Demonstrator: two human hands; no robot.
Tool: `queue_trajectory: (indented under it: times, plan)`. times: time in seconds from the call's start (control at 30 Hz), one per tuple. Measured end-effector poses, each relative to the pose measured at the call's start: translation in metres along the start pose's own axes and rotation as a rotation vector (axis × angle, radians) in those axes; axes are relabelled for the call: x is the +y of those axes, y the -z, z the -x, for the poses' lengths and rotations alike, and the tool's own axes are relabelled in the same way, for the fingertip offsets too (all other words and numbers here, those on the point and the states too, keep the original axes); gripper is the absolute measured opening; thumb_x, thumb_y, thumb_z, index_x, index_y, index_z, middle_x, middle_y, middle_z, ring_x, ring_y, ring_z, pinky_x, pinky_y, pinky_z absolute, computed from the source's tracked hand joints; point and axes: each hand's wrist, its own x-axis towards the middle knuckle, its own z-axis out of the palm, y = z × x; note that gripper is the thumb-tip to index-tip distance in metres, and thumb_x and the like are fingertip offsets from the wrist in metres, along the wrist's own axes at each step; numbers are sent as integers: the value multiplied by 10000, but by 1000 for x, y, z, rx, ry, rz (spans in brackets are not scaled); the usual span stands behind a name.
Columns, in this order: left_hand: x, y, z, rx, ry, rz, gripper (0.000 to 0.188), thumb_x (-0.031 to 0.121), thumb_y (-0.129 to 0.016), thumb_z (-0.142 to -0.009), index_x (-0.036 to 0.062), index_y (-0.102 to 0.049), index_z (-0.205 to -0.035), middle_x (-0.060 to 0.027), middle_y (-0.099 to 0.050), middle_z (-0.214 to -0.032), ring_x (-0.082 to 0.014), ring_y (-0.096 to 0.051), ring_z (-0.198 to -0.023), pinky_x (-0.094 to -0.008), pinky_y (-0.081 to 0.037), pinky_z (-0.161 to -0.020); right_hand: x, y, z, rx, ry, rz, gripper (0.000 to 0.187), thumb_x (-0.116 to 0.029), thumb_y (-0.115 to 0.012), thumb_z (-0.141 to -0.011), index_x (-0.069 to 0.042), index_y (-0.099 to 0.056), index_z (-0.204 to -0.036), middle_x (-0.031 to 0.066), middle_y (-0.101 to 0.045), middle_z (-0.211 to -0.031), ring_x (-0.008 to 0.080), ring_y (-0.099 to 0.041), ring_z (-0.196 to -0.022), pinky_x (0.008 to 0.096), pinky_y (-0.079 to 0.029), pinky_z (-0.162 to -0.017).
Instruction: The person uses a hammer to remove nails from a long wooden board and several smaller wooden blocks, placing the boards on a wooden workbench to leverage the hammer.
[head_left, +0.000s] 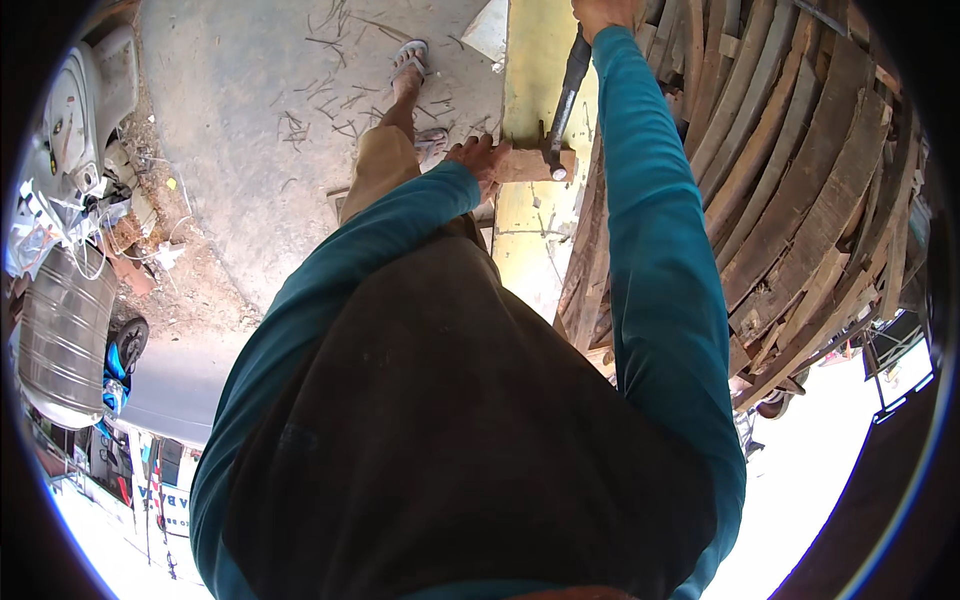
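My left hand [480,163] grips the near end of a short wooden block [525,166], which lies across a yellow-painted board [535,85]. My right hand [605,13], at the upper edge of the view, is closed round the dark handle of a hammer [572,75]. The hammer's head is over the far end of the block; whether it touches the wood I cannot tell. A thin upright piece, perhaps a nail, stands beside the head.
Scattered nails or thin sticks [330,105] lie on the concrete floor [230,150]. A big stack of wooden planks [790,190] rises at the right. One sandalled foot [408,62] stands ahead. Left are a white plastic chair [105,75], a clear ribbed container [62,325] and rubble.
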Motion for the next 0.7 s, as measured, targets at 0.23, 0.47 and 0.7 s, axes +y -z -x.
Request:
queue_trajectory:
  times: [0.23,0.47,0.7]
  plan:
    - [5,3,-2,-120,66,-79,683,250,-759,-778,133,-402,-1348,-205,-529,-1165,-393,-578,-1084,-519,-522,-850,10,83,190,316,65,-793,408,-271,-684,-955,-79,-435,-695,8,-493,-553,62,-459,-498,256,-340,-423]
    - [11,8,0,-75,-15,-216,697,293,-758,-756,131,-407,-1336,-203,-538,-1178,-387,-571,-1112,-546,-424,-934,52,122,328,348,267,-943,319,-174,-590,-969,-33,-449,-720,80,-482,-540,138,-440,-477,303,-331,-445]
    - [-28,-6,58,-85,199,307,633,354,-737,-801,88,-434,-1289,-181,-569,-1220,-313,-549,-1183,-523,-391,-996,57,161,401,412,384,-1184,338,-210,-588,-980,-16,-464,-733,68,-471,-538,157,-426,-470,319,-354,-452]
